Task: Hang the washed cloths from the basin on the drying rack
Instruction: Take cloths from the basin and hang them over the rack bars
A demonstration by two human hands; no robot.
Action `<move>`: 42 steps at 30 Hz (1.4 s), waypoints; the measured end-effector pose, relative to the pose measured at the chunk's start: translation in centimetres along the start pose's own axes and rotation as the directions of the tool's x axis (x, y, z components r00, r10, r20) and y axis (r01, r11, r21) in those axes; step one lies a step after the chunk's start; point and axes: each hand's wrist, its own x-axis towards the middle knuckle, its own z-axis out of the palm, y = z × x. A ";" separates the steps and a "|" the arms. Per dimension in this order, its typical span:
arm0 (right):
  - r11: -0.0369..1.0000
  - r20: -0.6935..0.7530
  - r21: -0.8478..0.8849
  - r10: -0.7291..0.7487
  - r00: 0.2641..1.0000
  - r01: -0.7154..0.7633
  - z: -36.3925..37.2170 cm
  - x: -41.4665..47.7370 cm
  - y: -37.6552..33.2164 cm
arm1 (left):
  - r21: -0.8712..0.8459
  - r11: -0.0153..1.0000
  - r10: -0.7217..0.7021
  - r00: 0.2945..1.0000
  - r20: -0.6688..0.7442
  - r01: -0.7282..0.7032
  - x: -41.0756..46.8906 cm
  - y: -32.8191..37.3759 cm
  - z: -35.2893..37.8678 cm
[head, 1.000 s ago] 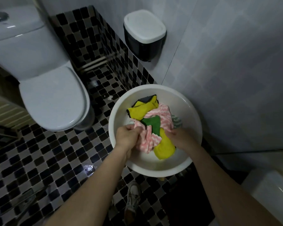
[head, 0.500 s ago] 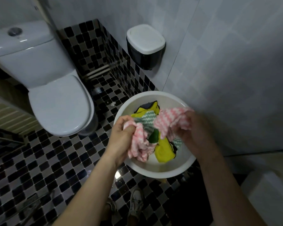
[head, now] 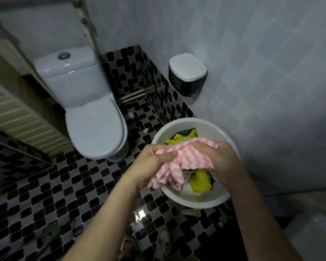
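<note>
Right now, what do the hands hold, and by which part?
The pink-and-white striped cloth: the left hand grips its left end, the right hand its right end, above the white plastic basin.

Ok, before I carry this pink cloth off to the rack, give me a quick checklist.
1. The left hand grips the pink striped cloth: ok.
2. The right hand grips it too: ok.
3. Cloth lifted free of the basin: not ok, its lower end hangs down to the rim.
4. Untangled from the yellow cloth: cannot tell.
5. Route to the drying rack: cannot tell, not in view.
6. Dry floor: not ok, wet shine below the basin.
</note>
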 end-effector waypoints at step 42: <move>0.961 0.614 -0.125 -0.119 0.780 0.246 23.5 -4.7 -9.0 | -0.509 0.651 0.125 0.741 -0.660 -0.563 -16.0 4.5 -15.6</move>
